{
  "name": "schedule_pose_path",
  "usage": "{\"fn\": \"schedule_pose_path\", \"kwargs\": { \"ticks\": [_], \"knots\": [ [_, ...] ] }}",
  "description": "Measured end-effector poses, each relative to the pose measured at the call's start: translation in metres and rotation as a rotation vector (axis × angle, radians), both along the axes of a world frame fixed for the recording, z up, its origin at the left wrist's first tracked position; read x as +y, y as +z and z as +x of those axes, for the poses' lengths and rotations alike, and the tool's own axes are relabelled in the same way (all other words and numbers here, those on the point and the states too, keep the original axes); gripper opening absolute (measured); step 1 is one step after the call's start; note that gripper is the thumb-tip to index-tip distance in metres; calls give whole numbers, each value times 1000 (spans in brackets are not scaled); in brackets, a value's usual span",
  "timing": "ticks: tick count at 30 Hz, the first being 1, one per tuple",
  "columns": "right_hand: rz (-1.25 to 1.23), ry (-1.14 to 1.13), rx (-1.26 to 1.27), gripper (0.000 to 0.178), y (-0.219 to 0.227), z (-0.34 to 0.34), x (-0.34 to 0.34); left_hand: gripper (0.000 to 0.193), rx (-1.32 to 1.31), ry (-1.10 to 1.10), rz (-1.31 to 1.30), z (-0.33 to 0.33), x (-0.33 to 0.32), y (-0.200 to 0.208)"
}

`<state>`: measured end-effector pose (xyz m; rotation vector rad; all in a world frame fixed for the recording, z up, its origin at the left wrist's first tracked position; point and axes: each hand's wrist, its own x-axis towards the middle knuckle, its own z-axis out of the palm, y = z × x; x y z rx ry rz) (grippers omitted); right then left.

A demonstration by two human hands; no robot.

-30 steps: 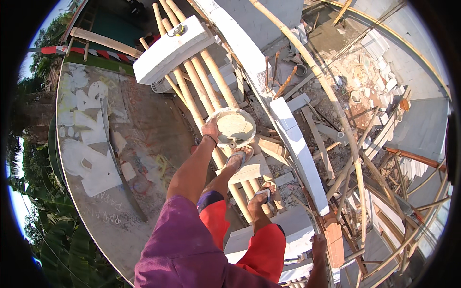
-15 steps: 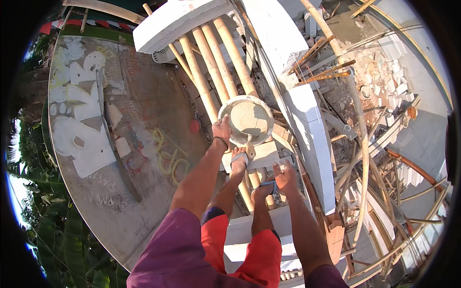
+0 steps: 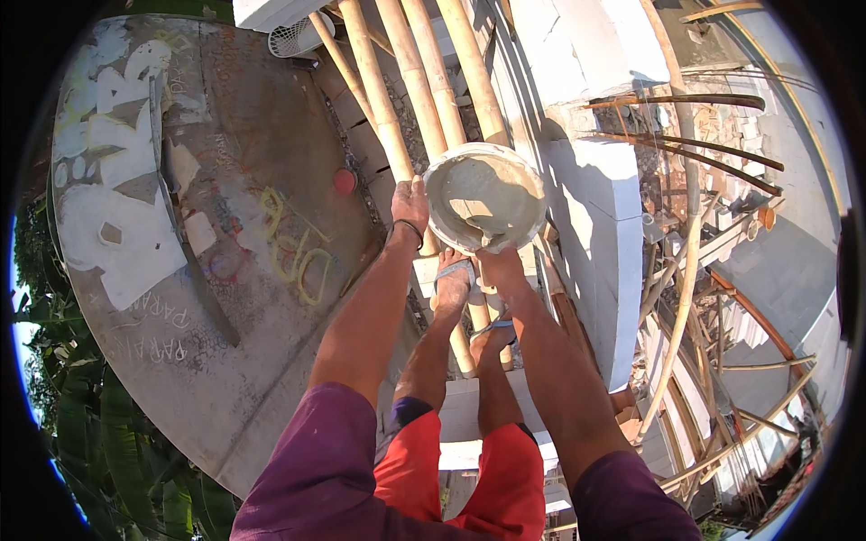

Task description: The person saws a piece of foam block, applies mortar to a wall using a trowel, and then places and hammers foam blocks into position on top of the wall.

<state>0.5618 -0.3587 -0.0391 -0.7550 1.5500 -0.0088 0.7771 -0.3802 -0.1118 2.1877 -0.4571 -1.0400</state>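
Observation:
A round pale basin (image 3: 538, 185) partly filled with wet grey mortar (image 3: 483, 194) stands over the bamboo poles in front of me. At its near rim my right hand (image 3: 503, 268) is closed round the trowel's handle; my fingers hide that handle, and only a bit of the trowel (image 3: 493, 242) shows inside the rim. Left of the basin, my left hand (image 3: 410, 207) has its fingers curled over a bamboo pole (image 3: 383, 108), right beside the rim. Whether it also touches the rim I cannot tell. My sandalled feet (image 3: 453, 281) are just below the basin.
White block walls (image 3: 591, 243) run along the right. A curved concrete slab (image 3: 271, 270) with painted marks spreads to the left, with a small red container (image 3: 345, 181) near its edge. Bamboo scaffolding (image 3: 687, 270) and rubble lie farther right. A white perforated basket (image 3: 293, 39) is at the top.
My right hand has come forward and left from its place near my right foot to the trowel handle. The basin sits farther right of my left hand. The view has shifted and moved closer.

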Motion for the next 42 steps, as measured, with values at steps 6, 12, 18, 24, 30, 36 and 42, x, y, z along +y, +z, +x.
{"fn": "schedule_pose_path", "kwargs": {
  "ticks": [6, 12, 18, 24, 30, 36, 42],
  "knots": [
    [143, 577, 177, 53, 60, -15, -38, 40, 140, 17, 4, -12, -10, 28],
    [-96, 627, 163, 50, 108, -71, -28, 44, 185, 19, 34, -5, -12, 31],
    [-203, 528, 44, 51, 84, -88, -36, 64, 295, -15, 110, 5, 4, 12],
    [-15, 267, -90, 48, 49, -104, -16, 62, 264, -13, -33, -3, 12, 1],
    [-43, 74, -233, 39, 45, -140, 36, 56, 166, -84, -133, 4, 20, -13],
    [-425, -428, -175, 43, 22, -183, 74, 62, 107, -247, 48, 3, 7, -2],
    [-453, -673, -166, 42, -31, -177, -7, 63, 42, -269, 110, 17, 6, -3]
  ]
}}
